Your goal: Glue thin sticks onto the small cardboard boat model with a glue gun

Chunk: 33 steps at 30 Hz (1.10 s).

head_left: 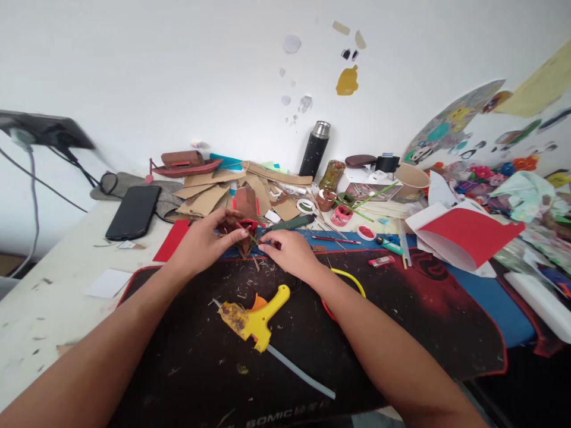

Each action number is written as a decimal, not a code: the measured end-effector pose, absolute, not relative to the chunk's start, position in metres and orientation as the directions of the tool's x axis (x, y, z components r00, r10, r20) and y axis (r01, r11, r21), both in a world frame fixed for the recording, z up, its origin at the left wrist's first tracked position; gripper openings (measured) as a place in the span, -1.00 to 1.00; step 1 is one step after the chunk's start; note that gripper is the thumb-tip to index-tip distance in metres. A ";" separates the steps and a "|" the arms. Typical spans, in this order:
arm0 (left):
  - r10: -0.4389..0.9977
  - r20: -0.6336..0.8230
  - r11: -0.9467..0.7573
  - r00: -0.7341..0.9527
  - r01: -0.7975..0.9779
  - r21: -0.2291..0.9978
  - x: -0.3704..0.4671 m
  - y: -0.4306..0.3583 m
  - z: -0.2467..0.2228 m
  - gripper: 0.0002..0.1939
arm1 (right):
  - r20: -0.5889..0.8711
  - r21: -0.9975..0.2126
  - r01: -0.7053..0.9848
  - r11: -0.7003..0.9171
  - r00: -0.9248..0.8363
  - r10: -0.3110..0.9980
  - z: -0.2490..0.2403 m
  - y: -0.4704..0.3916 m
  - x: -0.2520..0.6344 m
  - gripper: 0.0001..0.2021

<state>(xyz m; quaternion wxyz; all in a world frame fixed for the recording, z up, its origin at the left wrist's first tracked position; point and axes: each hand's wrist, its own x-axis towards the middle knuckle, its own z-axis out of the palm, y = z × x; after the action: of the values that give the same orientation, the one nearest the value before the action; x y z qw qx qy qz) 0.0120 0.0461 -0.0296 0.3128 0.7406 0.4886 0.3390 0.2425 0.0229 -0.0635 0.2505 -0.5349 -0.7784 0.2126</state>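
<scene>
Near the far edge of the black mat, my left hand [209,239] pinches a thin stick [252,239] between thumb and fingers. The fingertips of my right hand [289,252] are closed at the stick's other end. Just beyond and below the fingers are small brown pieces, partly hidden by my hands. A reddish-brown curved piece with red edges [246,204] stands right behind my left fingertips. A dark green utility knife [289,223] lies behind my right hand. Closer to me, a yellow hot glue gun [256,318] rests on its side, a glue stick protruding from it.
A red model boat [187,166], cardboard scraps [205,199] and a black thermos [314,150] stand along the wall. Open paint pots [341,215] are at the back. A phone [132,212] lies left; rolled red paper [468,235] lies right. Yellow-handled scissors [352,278] are partly under my right forearm.
</scene>
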 end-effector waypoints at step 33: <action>0.872 0.099 -0.458 0.479 0.730 0.507 -0.005 0.060 -0.043 0.08 | 0.162 -0.610 0.720 0.331 -0.295 0.942 -0.065 0.027 0.245 -0.86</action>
<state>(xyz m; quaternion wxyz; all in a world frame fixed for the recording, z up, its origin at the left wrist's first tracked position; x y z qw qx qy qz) -0.0047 0.0605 -0.0430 0.2026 0.8357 0.4794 0.1753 0.2448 0.0272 -0.0649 0.2550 -0.5361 -0.7748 0.2174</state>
